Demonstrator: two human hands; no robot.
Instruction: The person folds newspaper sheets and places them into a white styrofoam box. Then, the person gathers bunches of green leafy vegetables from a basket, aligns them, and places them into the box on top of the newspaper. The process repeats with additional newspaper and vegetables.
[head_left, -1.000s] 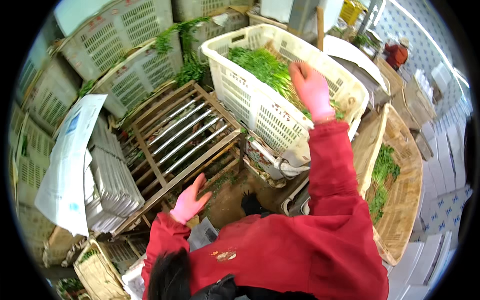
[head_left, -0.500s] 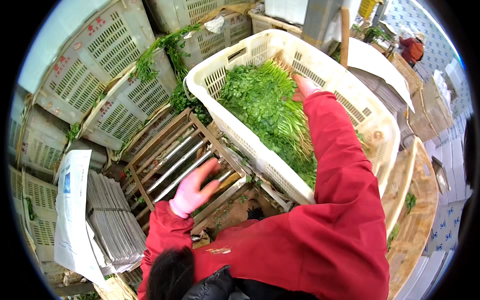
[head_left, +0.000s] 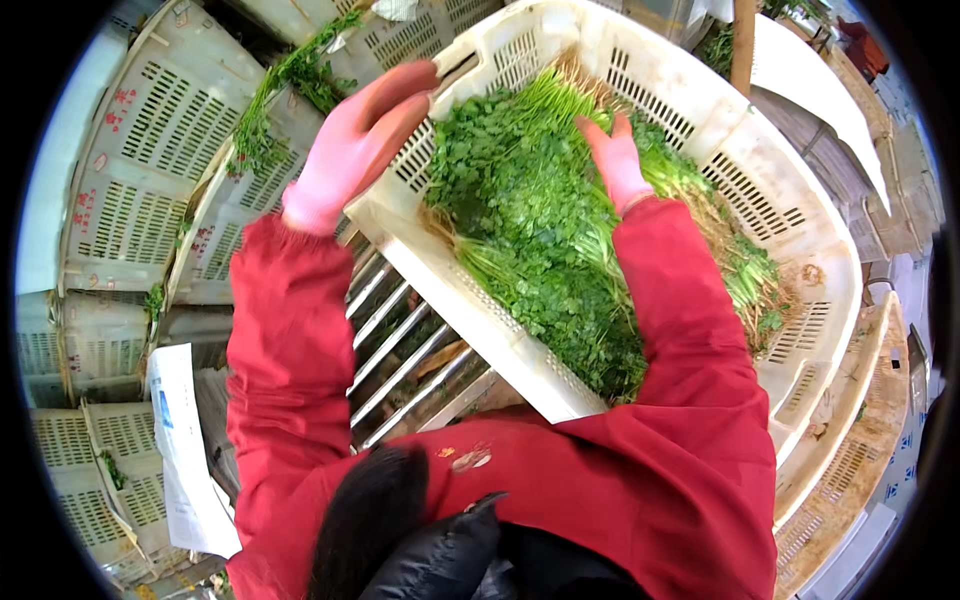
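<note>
A large white plastic crate with slotted walls stands in front of me, tilted across the view. Bunches of leafy green herbs, coriander-like with pale stems and brownish roots, fill much of it. My left hand, in a pink work glove, is at the crate's left corner. Its fingers are stretched out beside the rim, thumb apart; whether they touch the rim I cannot tell. My right hand, gloved in pink too, rests over the herbs with fingers spread, holding nothing visible.
Slotted plastic crates are stacked along the left, with loose green sprigs hanging between them. A slatted metal rack lies under the crate's near side. White paper sheets stand at lower left. More crates sit at right.
My left hand has risen from above the slatted rack to the crate's left corner. The right hand has shifted slightly over the herbs. More herbs now show along the crate's right side.
</note>
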